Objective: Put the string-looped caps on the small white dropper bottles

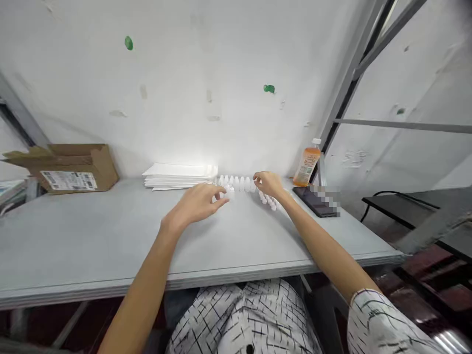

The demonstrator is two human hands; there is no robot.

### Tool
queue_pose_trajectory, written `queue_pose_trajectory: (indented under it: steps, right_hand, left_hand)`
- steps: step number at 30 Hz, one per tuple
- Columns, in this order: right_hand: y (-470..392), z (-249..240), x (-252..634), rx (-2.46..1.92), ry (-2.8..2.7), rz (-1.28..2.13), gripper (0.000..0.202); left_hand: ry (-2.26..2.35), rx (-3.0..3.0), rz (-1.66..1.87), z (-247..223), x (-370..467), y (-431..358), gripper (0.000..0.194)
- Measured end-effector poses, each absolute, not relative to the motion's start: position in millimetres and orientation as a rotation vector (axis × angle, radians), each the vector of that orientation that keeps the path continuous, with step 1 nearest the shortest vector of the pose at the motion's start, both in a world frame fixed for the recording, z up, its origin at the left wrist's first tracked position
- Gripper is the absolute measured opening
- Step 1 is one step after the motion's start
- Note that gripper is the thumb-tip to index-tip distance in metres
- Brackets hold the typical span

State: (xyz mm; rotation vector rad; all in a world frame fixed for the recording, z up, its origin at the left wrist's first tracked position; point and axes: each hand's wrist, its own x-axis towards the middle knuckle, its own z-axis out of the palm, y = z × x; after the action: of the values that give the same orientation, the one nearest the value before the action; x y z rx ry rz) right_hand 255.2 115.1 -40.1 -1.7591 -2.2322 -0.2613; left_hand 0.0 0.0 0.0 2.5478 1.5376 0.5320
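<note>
Small white bottle-shaped pieces (241, 184) stand in a row near the back of the grey table. My left hand (202, 200) is at the row's left end, its thumb and fingertips apart beside a white piece (230, 192); nothing shows between them. Over the row's right end is my right hand (268, 183), fingers curled and thumb close to the index finger; whether a piece is between them is too small to tell. More small pinkish-white pieces (268, 200) lie in a line below that hand.
On the table (103, 236), a stack of white sheets (177, 176) lies left of the row. An open cardboard box (70, 169) sits at the back left. A bottle of orange drink (308, 163) and a dark phone (315, 200) are at the right. A white wall rises behind.
</note>
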Motion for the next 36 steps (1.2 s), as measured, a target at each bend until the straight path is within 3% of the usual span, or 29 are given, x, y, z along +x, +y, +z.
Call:
queue_pose_trajectory:
  steps: [16,25,36]
  right_hand:
    - [113,-39,258,-1.709,-2.179,-0.221,0.031]
    - [90,-34,213,-1.29,-2.189,-0.133,0.022]
    - [91,-44,202,-1.226,-2.278,0.028,0.014]
  left_hand:
    - [1.534,2.531,0.512,-5,-3,4,0.04]
    - [1.51,2.54,0.499,-8,-3,6,0.043]
    - [1.503,2.526,0.505,-8,-4,6,0.041]
